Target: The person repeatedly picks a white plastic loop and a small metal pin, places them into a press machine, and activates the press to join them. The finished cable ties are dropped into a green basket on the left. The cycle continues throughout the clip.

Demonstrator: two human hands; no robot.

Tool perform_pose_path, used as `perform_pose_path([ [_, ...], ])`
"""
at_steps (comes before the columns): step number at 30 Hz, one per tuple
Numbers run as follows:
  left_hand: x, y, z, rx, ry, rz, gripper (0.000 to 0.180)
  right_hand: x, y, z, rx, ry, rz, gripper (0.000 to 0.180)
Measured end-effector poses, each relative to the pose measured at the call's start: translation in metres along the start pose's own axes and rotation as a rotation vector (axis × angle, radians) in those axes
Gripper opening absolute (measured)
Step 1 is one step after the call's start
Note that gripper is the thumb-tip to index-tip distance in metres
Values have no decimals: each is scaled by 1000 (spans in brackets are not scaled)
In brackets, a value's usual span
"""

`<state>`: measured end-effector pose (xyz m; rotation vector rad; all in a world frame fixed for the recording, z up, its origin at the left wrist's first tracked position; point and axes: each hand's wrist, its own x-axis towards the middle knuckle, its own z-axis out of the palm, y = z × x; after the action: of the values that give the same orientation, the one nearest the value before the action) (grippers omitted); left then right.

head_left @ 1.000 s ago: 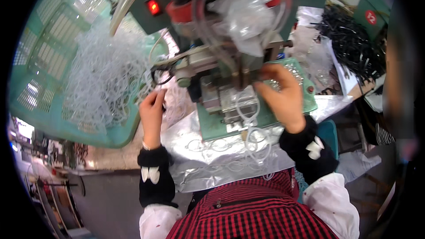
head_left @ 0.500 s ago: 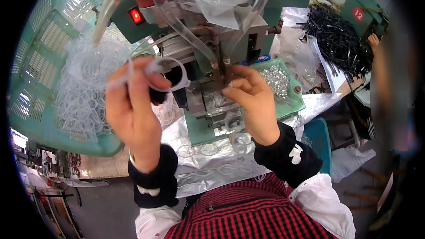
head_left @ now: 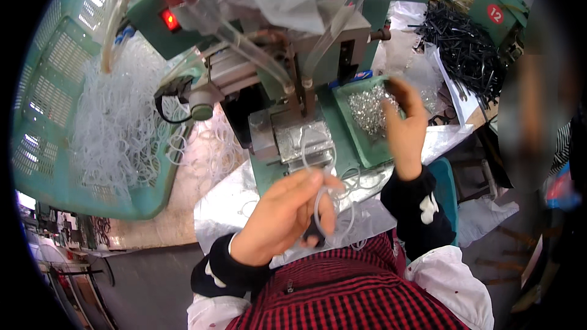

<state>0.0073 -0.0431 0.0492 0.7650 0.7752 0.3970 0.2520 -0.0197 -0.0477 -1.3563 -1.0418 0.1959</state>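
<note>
My left hand (head_left: 284,217) is closed around translucent plastic rings in front of the machine. One ring (head_left: 335,157) stands up from the fingertips, beside the press's metal work plate (head_left: 287,137); other loops hang below the fingers. My right hand (head_left: 408,131) is at the right side of a green tray (head_left: 367,157) filled with small shiny metal pieces (head_left: 367,110). Its thumb and fingers are bent and apart over the pieces, slightly blurred, with nothing visible between them. The green press (head_left: 281,73) stands above the work plate, with clear tubes running down to its head.
At left, a large green basket (head_left: 156,205) holds a heap of translucent rings (head_left: 116,116). Black strips (head_left: 461,49) are piled at the back right. Silvery sheeting (head_left: 223,208) covers the table front. A blue bin (head_left: 445,198) stands below the table's right side.
My left hand has come down and right from beside the press to its front, still holding rings. My right hand has left the press head and moved right to the tray.
</note>
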Motion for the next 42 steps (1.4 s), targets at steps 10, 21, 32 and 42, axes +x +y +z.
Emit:
perform_pose_path([
  [10, 19, -22, -12, 27, -7, 88, 41, -39, 15, -38, -687, -217, -151, 12],
  [21, -76, -34, -104, 516, 1172, 1259, 7, -48, 28, -36, -228, -94, 91, 11],
  [32, -9, -43, -320, 1814, 1040, 807, 23, -50, 17, -1, -181, -117, 46, 13],
  [42, -32, 0, -381, 1385, 1674, 252, 35, -70, 2, -77, -221, -28, 90, 15],
])
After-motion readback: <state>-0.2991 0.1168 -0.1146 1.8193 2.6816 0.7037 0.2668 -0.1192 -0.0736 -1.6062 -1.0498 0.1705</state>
